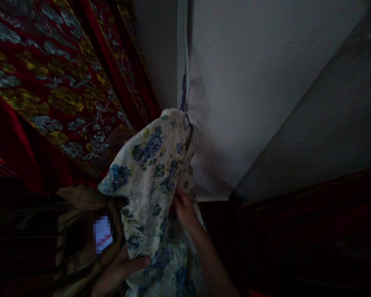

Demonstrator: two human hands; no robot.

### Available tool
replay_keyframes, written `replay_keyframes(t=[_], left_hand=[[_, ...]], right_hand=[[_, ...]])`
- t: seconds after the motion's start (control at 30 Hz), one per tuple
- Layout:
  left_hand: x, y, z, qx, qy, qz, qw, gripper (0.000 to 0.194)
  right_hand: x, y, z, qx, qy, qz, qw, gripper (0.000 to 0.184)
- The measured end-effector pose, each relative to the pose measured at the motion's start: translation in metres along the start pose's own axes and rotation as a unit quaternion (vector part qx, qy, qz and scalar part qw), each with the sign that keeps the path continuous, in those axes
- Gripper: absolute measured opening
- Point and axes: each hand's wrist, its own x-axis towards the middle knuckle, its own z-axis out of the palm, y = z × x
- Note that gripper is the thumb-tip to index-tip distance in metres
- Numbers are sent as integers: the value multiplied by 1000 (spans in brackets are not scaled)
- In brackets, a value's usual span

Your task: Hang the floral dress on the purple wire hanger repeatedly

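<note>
A white short-sleeved shirt (145, 177) with blue and green flowers hangs from a thin purple hanger (183, 93) in front of me. My left hand (126, 266) grips the shirt's lower left edge, its thumb lying over the front and its other fingers hidden behind the cloth. Higher up, my right hand (185, 210) is closed on the shirt's front opening, below the collar. Its fingertips are partly hidden by the fabric.
Red cloth with gold and silver embroidery (55, 82) hangs at the upper left. A white pipe (187, 45) runs down the wall (228, 95). On the left, a lit phone-like screen (103, 234) rests on a wooden seat or stand (83, 264). Dark red furniture (312, 198) stands at the right.
</note>
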Motion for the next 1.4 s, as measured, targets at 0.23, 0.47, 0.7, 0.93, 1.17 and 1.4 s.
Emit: replay_keyframes(t=[0.23,0.47,0.7,0.93,1.17,1.4], left_hand=[[27,2,-1,-16,189,93,977,65],[19,15,54,145,106,381,907,28],[43,29,111,149,7,387,910,13],[48,2,144,183,-75,305,932,20],[71,31,154,153,-163,318,921,9],[48,176,150,70,-2,628,775,31]], right_hand=[[-20,-1,-23,-10,66,47,997,28],[-40,-32,-28,-40,5,80,996,29],[-37,-69,-20,-68,-63,86,992,31],[49,-174,-31,-19,58,-102,993,26],[67,-210,-10,-44,53,-220,973,25],[34,-194,-5,-143,-12,-257,956,26]])
